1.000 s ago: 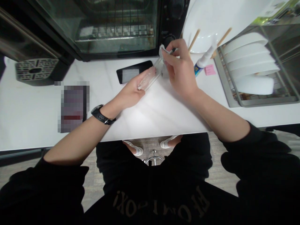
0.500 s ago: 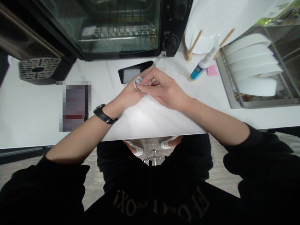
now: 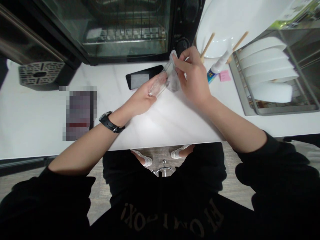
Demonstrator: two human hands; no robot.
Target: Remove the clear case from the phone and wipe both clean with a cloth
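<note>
- Head view: grasps a clear case [image 3: 163, 80] in the left hand [image 3: 143, 101], above the white counter [image 3: 175, 125], near a black phone [image 3: 140, 76].
- Pinches a white wipe [image 3: 173, 55] between right-hand [image 3: 196, 80] thumb and fingers, at the case's far end.
- Looks light, thin, probably bendy and slick; seems hardly fragile.
- Probably best held by the side edges.

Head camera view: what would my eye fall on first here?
Probably the centre, where the left hand holds what looks like a clear phone case and the right hand pinches a white wipe at its far end. Behind them looms a black toaster oven. To the right, white dishes sit in a metal rack.
</note>
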